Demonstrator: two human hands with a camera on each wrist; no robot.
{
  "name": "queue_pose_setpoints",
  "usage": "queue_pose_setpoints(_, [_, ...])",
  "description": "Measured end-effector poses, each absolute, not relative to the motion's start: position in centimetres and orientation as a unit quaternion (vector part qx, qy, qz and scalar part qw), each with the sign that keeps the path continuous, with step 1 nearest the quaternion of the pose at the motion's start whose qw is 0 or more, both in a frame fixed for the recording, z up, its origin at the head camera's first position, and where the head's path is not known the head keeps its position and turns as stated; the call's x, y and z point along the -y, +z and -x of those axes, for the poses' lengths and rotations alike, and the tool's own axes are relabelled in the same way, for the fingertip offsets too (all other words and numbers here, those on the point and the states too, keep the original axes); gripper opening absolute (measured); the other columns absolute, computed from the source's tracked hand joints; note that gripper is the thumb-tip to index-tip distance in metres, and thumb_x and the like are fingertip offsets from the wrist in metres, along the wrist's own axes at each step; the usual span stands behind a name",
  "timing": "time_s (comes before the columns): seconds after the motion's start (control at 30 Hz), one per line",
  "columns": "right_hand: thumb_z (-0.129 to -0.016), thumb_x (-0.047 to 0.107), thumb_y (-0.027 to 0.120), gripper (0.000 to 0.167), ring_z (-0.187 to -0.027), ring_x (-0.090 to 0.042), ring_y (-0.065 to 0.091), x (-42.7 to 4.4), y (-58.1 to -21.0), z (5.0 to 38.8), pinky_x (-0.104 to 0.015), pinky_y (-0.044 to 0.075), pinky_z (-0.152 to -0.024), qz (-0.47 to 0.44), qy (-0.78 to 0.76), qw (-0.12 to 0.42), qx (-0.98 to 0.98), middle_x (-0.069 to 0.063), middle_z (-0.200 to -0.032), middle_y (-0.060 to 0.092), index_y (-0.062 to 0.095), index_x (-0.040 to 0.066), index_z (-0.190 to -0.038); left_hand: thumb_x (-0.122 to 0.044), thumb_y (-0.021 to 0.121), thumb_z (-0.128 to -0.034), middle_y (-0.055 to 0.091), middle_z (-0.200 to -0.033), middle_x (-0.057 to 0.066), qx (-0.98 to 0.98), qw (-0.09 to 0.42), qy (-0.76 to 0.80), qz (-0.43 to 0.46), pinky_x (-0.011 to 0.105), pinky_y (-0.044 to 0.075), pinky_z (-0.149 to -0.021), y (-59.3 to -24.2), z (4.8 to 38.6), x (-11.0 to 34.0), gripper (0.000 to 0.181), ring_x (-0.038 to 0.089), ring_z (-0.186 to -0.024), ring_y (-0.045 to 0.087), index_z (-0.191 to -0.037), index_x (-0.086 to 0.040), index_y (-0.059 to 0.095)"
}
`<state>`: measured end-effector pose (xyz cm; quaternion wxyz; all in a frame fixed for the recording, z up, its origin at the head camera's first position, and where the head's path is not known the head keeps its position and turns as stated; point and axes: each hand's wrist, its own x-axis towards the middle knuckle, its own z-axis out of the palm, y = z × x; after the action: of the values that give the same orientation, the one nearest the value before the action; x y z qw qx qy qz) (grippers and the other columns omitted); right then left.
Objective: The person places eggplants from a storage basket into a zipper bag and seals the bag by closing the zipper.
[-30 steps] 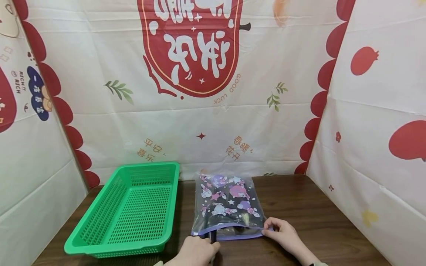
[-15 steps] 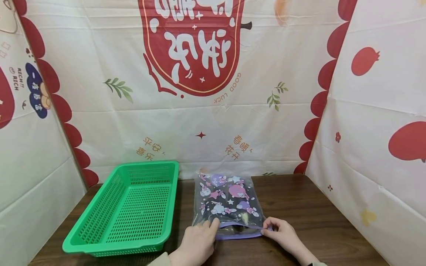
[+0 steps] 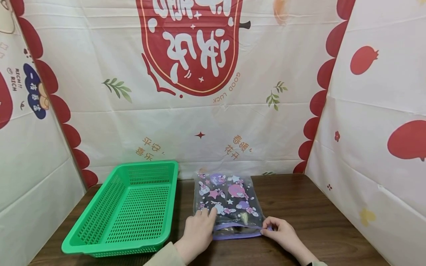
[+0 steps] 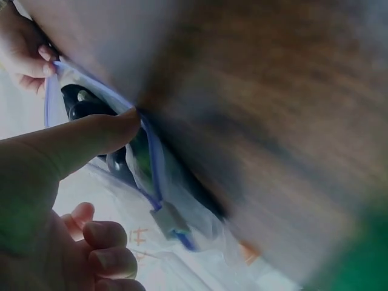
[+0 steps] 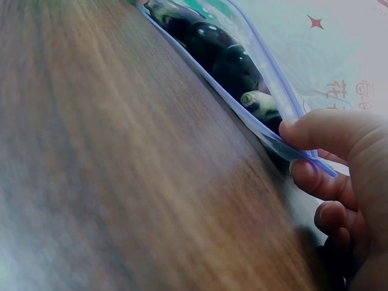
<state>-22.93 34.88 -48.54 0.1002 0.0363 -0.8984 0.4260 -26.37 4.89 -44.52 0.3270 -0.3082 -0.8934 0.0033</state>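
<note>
Hands: left loose-fingered at bag, right pinching its edge | mouth gaping | basket apart

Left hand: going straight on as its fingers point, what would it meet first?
The printed bag, probably: in the head view the left hand overlaps its near left part, though whether it touches is unclear.

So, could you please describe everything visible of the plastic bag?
The plastic bag is clear, printed with pink, purple and white figures and stars, with a purple zip edge and a pale slider. It lies on the table, right of the green basket, its open mouth facing the camera. Dark, glossy eggplants show inside. The right hand pinches its right corner; the left hand covers its left near corner.
</note>
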Motion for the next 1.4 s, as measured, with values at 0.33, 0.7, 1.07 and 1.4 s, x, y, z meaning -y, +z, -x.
queue_pose_setpoints(0.33, [-0.077, 0.021, 0.079, 0.018, -0.055, -0.004, 0.042, -34.2, -48.9, 23.0, -0.024, 0.034, -0.053, -0.048, 0.425, 0.106, 0.898, 0.008, -0.061, 0.045, 0.061, 0.019, -0.076, -0.026, 0.085, -0.0597, 0.05, -0.071, 0.005, 0.919, 0.272, 0.009, 0.285, 0.034, 0.031, -0.039, -44.6, 27.0, -4.6, 0.052, 0.021, -0.059, 0.051, -0.094, -0.012, 0.049])
queue_pose_setpoints(0.7, [-0.077, 0.022, 0.079, 0.018, -0.056, -0.005, 0.043, -34.3, -49.0, 23.0, -0.025, 0.035, -0.055, -0.035, 0.419, 0.103, 0.901, 0.008, -0.061, 0.047, 0.062, 0.02, -0.076, -0.045, 0.09, -0.054, 0.054, -0.085, 0.005, 0.956, 0.148, -0.03, 0.251, 0.038, 0.039, -0.046, -43.0, 26.0, -3.1, 0.061, 0.023, -0.068, 0.054, -0.093, -0.014, 0.054])
queue_pose_setpoints(1.07, [-0.079, 0.02, 0.078, 0.016, -0.056, -0.006, 0.045, -35.0, -48.9, 23.2, -0.025, 0.038, -0.056, -0.039, 0.443, 0.093, 0.891, 0.005, -0.064, 0.051, 0.063, 0.015, -0.079, -0.033, 0.088, -0.0631, 0.052, -0.084, 0.006, 0.968, 0.096, -0.059, 0.222, 0.04, 0.043, -0.047, -42.1, 25.3, -1.3, 0.053, 0.025, -0.067, 0.056, -0.101, -0.013, 0.058])
queue_pose_setpoints(1.4, [-0.078, 0.016, 0.079, 0.016, -0.055, -0.005, 0.044, -35.2, -48.6, 23.1, -0.024, 0.037, -0.054, -0.041, 0.442, 0.106, 0.89, 0.007, -0.062, 0.049, 0.062, 0.016, -0.078, -0.02, 0.085, -0.0677, 0.059, -0.079, 0.009, 0.961, 0.09, -0.099, 0.241, 0.04, 0.047, -0.051, -41.8, 24.8, -0.9, 0.04, 0.029, -0.067, 0.062, -0.096, -0.008, 0.06])
